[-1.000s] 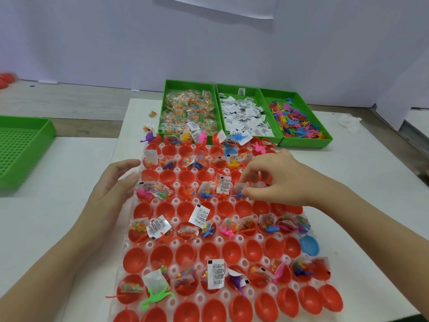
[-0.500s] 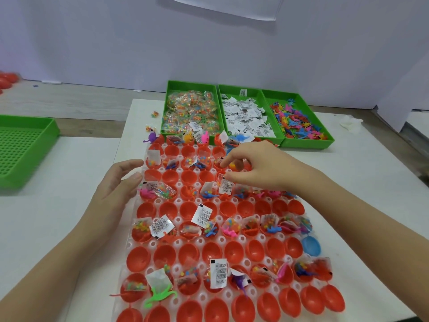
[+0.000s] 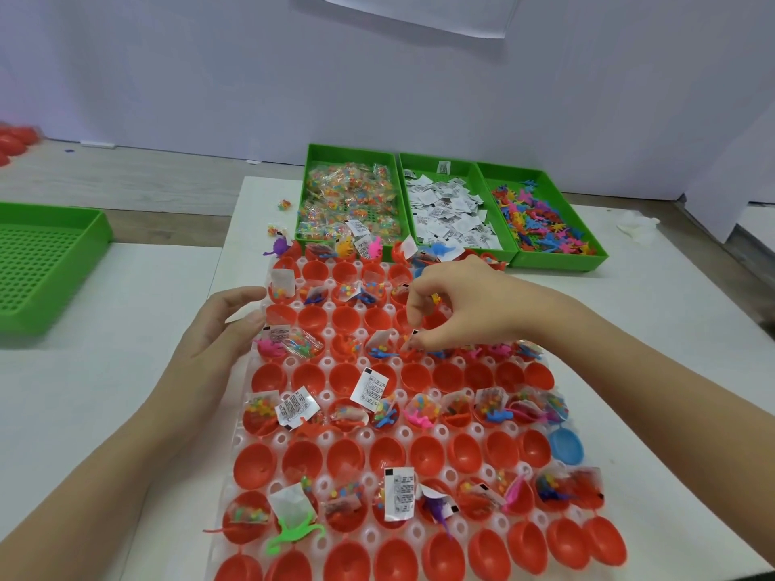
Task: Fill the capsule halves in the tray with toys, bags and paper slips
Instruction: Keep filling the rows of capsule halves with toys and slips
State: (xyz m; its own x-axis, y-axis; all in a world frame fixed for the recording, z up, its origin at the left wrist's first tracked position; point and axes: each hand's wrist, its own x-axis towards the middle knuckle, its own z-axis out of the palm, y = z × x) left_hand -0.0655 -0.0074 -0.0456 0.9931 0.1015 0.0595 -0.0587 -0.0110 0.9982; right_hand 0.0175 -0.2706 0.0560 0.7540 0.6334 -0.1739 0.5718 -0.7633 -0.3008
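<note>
Our right hand (image 3: 465, 312) pinching a paper slip (image 3: 414, 335), left hand (image 3: 218, 333) flat, we may brush neighbouring bags (image 3: 377, 339) loose.

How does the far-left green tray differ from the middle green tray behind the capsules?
The far-left tray shows bare mesh floor; the middle tray holds white paper slips. The far-left tray stands alone; the middle tray sits between the bag tray and toy tray. Both are green with raised walls.
</note>
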